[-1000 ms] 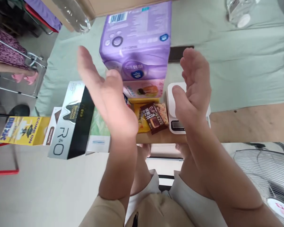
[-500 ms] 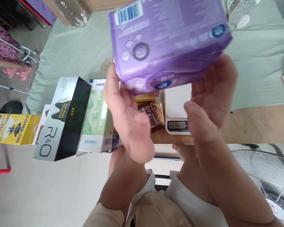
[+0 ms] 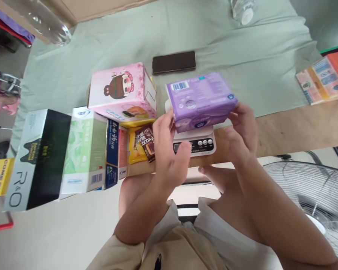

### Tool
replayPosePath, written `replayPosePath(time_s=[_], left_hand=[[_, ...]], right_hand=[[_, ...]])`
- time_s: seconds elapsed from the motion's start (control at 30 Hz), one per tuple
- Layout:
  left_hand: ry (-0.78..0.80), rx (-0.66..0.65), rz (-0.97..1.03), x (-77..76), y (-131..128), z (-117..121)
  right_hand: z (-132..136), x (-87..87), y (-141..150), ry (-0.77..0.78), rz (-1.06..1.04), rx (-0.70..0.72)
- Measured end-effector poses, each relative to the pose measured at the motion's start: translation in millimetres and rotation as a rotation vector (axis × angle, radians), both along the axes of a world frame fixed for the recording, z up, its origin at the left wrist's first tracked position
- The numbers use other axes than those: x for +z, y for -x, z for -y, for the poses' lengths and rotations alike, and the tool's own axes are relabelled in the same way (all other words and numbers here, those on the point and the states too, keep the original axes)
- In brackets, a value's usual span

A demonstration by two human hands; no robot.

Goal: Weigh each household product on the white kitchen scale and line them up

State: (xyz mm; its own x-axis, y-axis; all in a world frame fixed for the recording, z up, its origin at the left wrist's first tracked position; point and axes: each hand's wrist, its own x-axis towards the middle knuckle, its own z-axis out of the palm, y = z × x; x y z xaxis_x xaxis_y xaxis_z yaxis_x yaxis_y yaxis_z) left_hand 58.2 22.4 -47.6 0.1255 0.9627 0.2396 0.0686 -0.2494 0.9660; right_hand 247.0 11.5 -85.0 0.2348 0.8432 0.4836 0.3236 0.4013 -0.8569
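A purple plastic-wrapped pack [image 3: 201,101] is between my two hands, over the white kitchen scale [image 3: 208,134]. Whether its underside touches the scale's plate, I cannot tell. My left hand [image 3: 170,150] presses its fingers on the pack's left end, thumb sticking up. At the right end, my right hand [image 3: 242,131] holds the lower corner with its fingertips. The scale's display and buttons show below the pack. Left of the scale lie a brown cocoa snack packet [image 3: 147,141] and a yellow packet [image 3: 135,148]. Behind them stands a pink box [image 3: 118,92] with a cartoon girl.
A dark phone [image 3: 174,62] lies behind the pack. Several boxes line the left, including a black-and-silver box [image 3: 39,150] and a green-white box [image 3: 84,150]. Clear bottles stand at the back, an orange carton [image 3: 319,80] at the right. A fan [image 3: 304,195] is below the table's right edge.
Both hands have lowered the purple pack from near my face to over the scale. The pink box and phone have come into view as the camera shifted.
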Motion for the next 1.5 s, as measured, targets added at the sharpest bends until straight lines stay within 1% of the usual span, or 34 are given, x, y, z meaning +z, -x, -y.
replayPosePath(time_s=[0.07,0.17,0.23,0.27,0.33,0.47,0.53,0.63,0.87,1.03,1.13,1.23,1.37,1.5], left_hand=[[-0.003,0.034,0.008,0.4,4.0,-1.9],[-0.132,0.186,-0.025,2.1,9.9,-4.4],[-0.216,0.238,-0.043,0.6,12.5,-6.9],[-0.223,0.243,-0.041,-1.2,13.3,-8.3],[-0.191,0.223,-0.012,-5.6,13.5,-10.8],[-0.078,0.147,0.105,-11.2,12.3,-13.5],[-0.058,0.16,0.137,-10.9,12.9,-14.1],[-0.084,0.206,0.163,-9.1,16.4,-14.7],[-0.089,0.26,0.133,-9.8,26.6,-16.0],[-0.011,0.19,0.1,-8.3,27.4,-15.0],[0.003,0.215,0.084,-6.1,26.3,-15.2],[0.031,0.223,0.089,-4.1,24.6,-15.6],[0.058,0.192,0.123,-2.0,22.3,-15.2],[0.08,0.176,0.08,-3.7,24.3,-15.6]], right_hand=[[0.3,2.3,-1.1,0.052,0.054,-0.017],[-1.7,4.9,-0.4,0.031,0.131,-0.127],[-3.7,4.7,-0.4,0.013,0.123,-0.201],[-4.5,4.3,-0.6,0.021,0.112,-0.217],[-5.5,3.1,-1.1,0.036,0.109,-0.223],[-5.9,1.8,0.6,0.063,0.149,-0.189],[-6.3,1.3,2.0,0.074,0.133,-0.158],[-7.1,-0.4,2.4,0.076,0.082,-0.124],[-6.3,-1.5,4.6,0.068,0.061,-0.119],[-7.7,-3.6,9.7,0.094,0.05,-0.106],[-10.0,-7.8,9.1,0.072,0.03,-0.102],[-10.8,-10.3,7.2,0.065,0.051,-0.129],[-9.6,-8.5,6.1,0.076,0.075,-0.173],[-8.9,-6.1,5.5,0.085,0.069,-0.175]])
